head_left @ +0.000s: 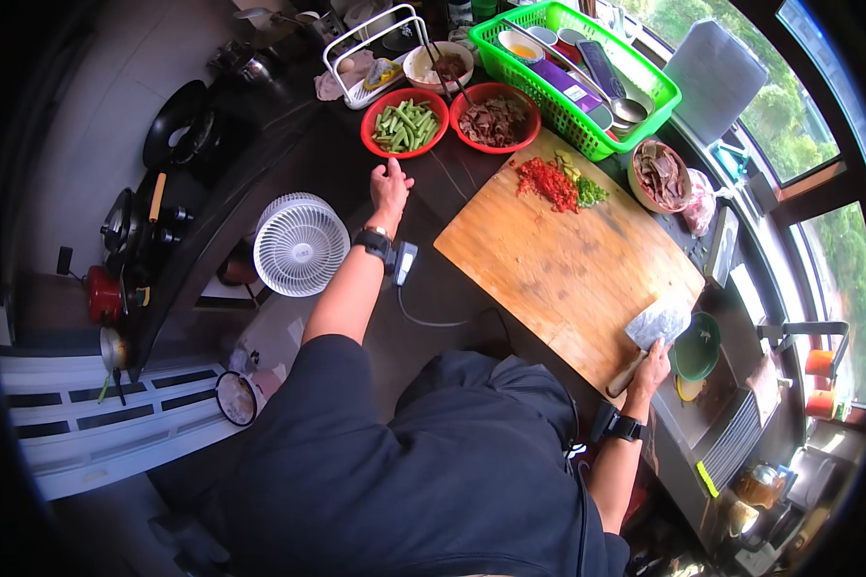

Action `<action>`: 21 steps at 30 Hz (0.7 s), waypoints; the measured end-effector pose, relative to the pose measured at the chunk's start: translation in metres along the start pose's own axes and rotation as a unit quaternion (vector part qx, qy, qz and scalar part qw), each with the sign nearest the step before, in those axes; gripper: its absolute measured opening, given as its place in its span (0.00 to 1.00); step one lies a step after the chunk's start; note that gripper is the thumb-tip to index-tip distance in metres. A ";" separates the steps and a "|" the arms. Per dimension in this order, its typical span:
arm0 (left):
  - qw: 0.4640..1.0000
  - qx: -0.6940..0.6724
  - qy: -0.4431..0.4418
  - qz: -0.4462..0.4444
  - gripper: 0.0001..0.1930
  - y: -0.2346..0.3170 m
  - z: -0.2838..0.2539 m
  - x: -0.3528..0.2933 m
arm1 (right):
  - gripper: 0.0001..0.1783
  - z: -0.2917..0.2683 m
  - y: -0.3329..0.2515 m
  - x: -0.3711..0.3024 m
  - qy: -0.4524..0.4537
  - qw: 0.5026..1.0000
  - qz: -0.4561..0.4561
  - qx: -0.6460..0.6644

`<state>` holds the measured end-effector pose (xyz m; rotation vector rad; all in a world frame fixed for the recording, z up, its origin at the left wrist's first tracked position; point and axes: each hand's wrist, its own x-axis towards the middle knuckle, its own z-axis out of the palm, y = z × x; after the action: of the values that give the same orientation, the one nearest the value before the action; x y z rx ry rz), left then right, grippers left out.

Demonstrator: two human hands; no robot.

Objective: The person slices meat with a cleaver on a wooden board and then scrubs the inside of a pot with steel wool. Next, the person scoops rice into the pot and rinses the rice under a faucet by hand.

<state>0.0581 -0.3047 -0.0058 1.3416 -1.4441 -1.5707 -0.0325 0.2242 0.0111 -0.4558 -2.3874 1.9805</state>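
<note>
Steel cleaver (660, 321) gripped, the right hand (652, 367) is at the near right end of the wooden cutting board (539, 255). Far left, the left hand (391, 195), fingers loosely spread, is beside a red bowl (434, 143) of cut green vegetables (404, 125), contact unclear. Chopped red pepper (548, 185) lies at the board's far end.

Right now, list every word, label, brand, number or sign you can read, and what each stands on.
No text can be read.
Fan: a small mark at its centre, too blurred to read.
Purple box in the green basket: a pale label, too small to read.
</note>
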 end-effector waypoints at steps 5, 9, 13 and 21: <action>0.994 -0.022 -0.059 -0.088 0.25 0.019 0.006 0.041 | 0.20 0.002 0.015 0.003 -0.030 0.995 -0.044 -0.085; 0.982 -0.119 -0.073 -0.126 0.16 0.016 0.008 0.056 | 0.19 -0.005 0.028 0.011 -0.019 0.985 -0.101 -0.136; 0.984 -0.126 -0.072 -0.107 0.15 0.014 0.005 0.060 | 0.16 -0.008 0.044 0.019 0.051 0.975 -0.112 -0.186; 0.984 -0.095 -0.128 -0.077 0.08 0.021 -0.048 0.000 | 0.16 -0.007 0.038 0.011 0.047 0.984 -0.096 -0.140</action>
<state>0.0995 -0.3253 0.0192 1.1976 -1.3187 -1.9887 -0.0332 0.2393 -0.0263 -0.2998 -2.5499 1.5198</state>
